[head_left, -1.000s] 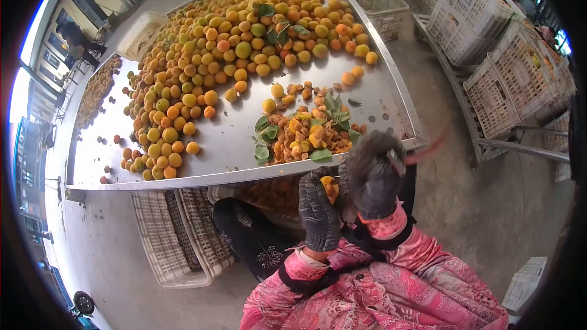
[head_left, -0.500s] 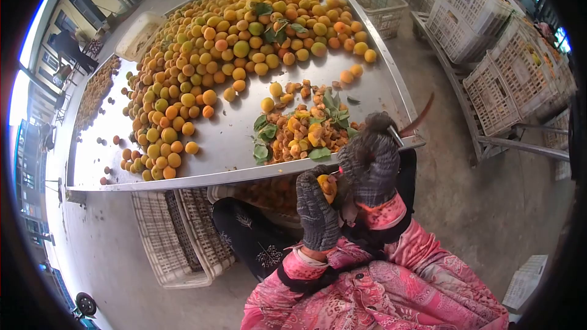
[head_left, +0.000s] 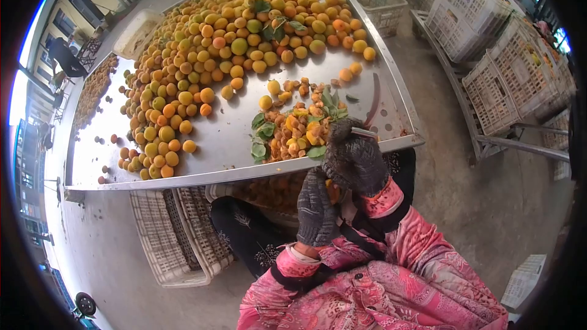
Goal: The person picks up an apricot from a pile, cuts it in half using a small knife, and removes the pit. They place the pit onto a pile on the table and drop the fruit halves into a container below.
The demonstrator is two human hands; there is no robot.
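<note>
The metal table (head_left: pixel 232 140) spans the upper view. A heap of apricots (head_left: pixel 244 43) covers its far and left parts. White crates (head_left: pixel 489 85) stand stacked to the right, apart from the table. A smaller pile of cut fruit and leaves (head_left: pixel 293 131) lies at the near edge, just ahead of the hands.

Both hands are gloved and held together below the table edge, close to the body. The right hand (head_left: pixel 354 162) sits higher and further forward, closed on a knife (head_left: pixel 373 101). Its blade runs up and away over the table corner. The left hand (head_left: pixel 317 208) is lower and nearer the body, curled around one apricot (head_left: pixel 333 190). The fruit lies between the two gloves, touching both, and is mostly hidden. Its long axis cannot be made out.
</note>
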